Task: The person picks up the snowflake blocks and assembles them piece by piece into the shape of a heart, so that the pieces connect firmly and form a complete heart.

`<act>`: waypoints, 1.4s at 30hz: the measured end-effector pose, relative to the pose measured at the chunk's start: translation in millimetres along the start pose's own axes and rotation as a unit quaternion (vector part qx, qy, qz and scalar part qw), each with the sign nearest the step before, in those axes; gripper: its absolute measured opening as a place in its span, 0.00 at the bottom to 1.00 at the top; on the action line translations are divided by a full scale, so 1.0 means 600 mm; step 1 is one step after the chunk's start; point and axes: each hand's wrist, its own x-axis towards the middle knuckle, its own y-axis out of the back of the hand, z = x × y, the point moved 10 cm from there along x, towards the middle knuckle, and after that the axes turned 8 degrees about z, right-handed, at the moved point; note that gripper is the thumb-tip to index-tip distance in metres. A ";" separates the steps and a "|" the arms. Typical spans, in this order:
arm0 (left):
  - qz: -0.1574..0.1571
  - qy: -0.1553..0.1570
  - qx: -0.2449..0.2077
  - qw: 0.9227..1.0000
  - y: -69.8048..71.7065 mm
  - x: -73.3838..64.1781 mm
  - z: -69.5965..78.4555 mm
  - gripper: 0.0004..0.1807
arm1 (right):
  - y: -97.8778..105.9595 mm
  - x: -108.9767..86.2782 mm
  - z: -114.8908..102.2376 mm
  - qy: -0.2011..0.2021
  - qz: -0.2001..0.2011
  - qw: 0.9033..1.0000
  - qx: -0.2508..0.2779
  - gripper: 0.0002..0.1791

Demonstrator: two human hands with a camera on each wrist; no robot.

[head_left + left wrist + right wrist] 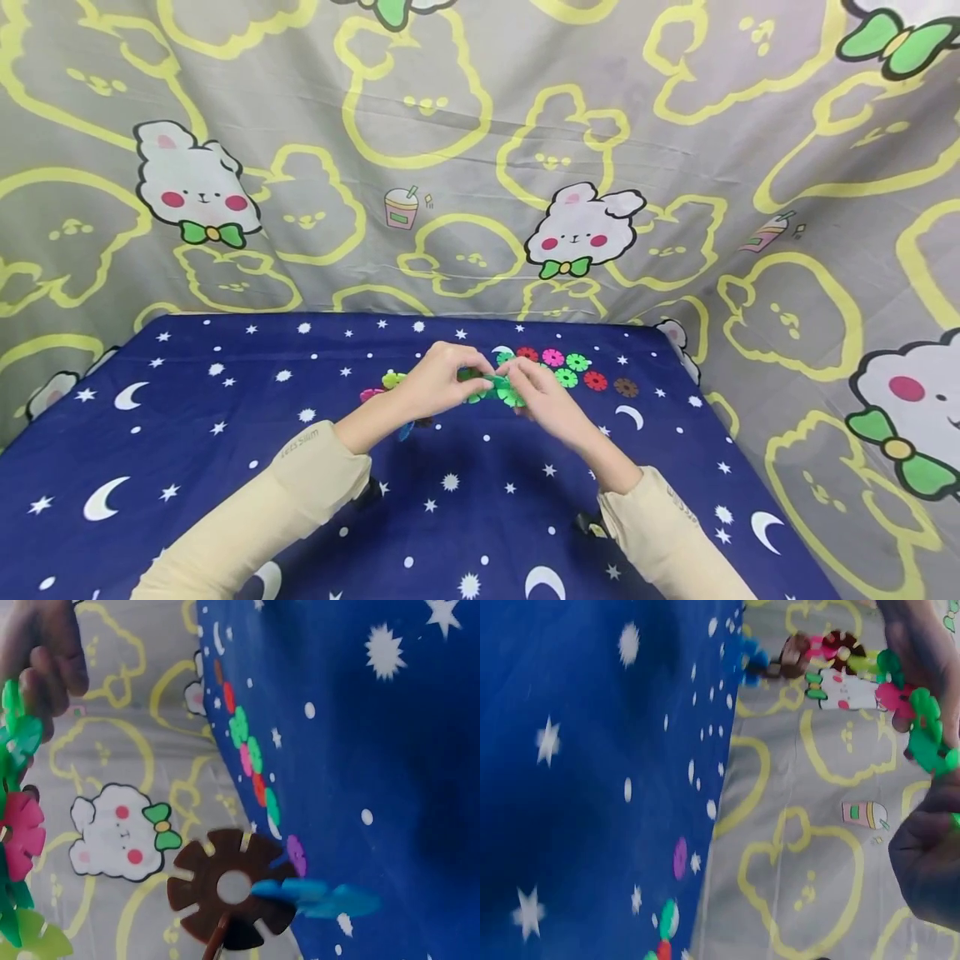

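My left hand (442, 385) and right hand (542, 398) meet above the table, each pinching part of a joined run of slotted plastic discs. Between the fingertips are green slotted discs (510, 392). From the left hand trails a chain of interlocked pieces; the right wrist view shows its pink disc (892, 697), a yellow-green one, brown ones and a blue disc (751, 658) at the far end. A brown disc (196, 881) with a blue disc (330, 898) slotted into it hangs close to the left wrist camera. Fingers partly cover the joint between the green discs.
Loose slotted discs lie at the back right of the table, among them a pink disc (552, 357), a red disc (595, 381), a brown disc (626, 387) and several green ones. A purple disc (679, 859) lies nearby. A patterned curtain (450, 183) hangs behind the blue tablecloth (225, 467).
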 end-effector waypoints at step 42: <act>0.223 0.046 0.054 0.972 0.158 -0.073 -0.091 0.07 | 0.047 -0.002 0.090 -0.159 0.134 0.900 0.383 0.19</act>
